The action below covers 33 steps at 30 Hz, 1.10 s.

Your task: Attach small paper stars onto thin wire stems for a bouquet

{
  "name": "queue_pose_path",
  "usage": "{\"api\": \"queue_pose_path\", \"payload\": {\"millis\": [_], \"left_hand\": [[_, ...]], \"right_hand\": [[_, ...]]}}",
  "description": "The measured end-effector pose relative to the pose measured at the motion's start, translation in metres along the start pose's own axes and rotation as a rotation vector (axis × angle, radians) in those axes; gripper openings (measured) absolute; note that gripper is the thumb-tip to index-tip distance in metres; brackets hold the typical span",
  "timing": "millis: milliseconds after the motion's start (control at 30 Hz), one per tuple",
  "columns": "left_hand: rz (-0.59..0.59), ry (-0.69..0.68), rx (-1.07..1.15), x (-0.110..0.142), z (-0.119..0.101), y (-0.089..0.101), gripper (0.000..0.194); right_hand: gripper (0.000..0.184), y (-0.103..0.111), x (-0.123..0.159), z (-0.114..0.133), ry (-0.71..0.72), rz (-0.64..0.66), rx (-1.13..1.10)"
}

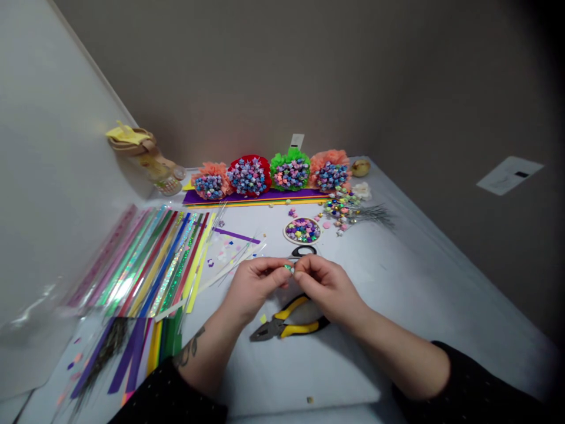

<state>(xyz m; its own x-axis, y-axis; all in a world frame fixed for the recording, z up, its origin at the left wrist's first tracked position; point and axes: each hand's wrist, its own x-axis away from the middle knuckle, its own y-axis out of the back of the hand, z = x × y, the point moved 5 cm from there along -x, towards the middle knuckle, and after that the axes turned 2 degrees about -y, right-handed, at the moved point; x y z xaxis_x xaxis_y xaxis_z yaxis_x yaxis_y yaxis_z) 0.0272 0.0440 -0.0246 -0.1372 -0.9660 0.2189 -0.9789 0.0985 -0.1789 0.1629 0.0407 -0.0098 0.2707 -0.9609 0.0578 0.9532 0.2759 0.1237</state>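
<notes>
Between the fingertips of both hands is a small shiny green paper star [288,267]. My left hand [260,281] pinches it from the left, thumb against forefinger. My right hand [324,282] is closed at its other side, fingertips nearly meeting the left ones; whether it also grips a thin wire I cannot make out. Yellow-and-black pliers [286,319] lie on the table just below the hands, partly behind the right hand. Black-handled scissors [304,251] lie just beyond the fingers, their blades mostly hidden. Farther back stands a round dish [286,234] of small coloured stars.
Glittery and plain paper strips [154,259] cover the left side, with dark wires [110,341] below. Star bouquets in crepe paper [249,175] line the back wall. Wired stars [348,206] lie at the back right. A bottle [168,184] stands back left.
</notes>
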Motion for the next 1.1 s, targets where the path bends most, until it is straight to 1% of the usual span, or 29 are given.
{"api": "queue_pose_path", "payload": {"millis": [267, 400, 567, 667, 800, 1100], "left_hand": [[0.063, 0.003, 0.037, 0.001, 0.004, -0.001, 0.013], [0.064, 0.009, 0.082, 0.002, 0.003, -0.003, 0.013], [0.042, 0.073, 0.218, 0.003, 0.004, -0.007, 0.019], [0.038, 0.058, 0.228, 0.003, 0.003, -0.008, 0.018], [0.026, 0.037, 0.237, 0.004, 0.004, -0.008, 0.015], [0.012, 0.108, 0.272, 0.004, 0.005, -0.012, 0.02]], "right_hand": [[0.013, 0.001, 0.003, 0.002, 0.053, -0.026, 0.056], [0.013, 0.001, 0.003, 0.002, 0.051, -0.029, 0.058], [0.012, 0.003, 0.003, 0.004, 0.078, -0.037, 0.085], [0.012, 0.002, 0.004, 0.005, 0.094, -0.04, 0.118], [0.012, 0.001, 0.005, 0.005, 0.076, -0.035, 0.109], [0.011, -0.001, 0.006, 0.005, 0.015, -0.027, 0.05]]}}
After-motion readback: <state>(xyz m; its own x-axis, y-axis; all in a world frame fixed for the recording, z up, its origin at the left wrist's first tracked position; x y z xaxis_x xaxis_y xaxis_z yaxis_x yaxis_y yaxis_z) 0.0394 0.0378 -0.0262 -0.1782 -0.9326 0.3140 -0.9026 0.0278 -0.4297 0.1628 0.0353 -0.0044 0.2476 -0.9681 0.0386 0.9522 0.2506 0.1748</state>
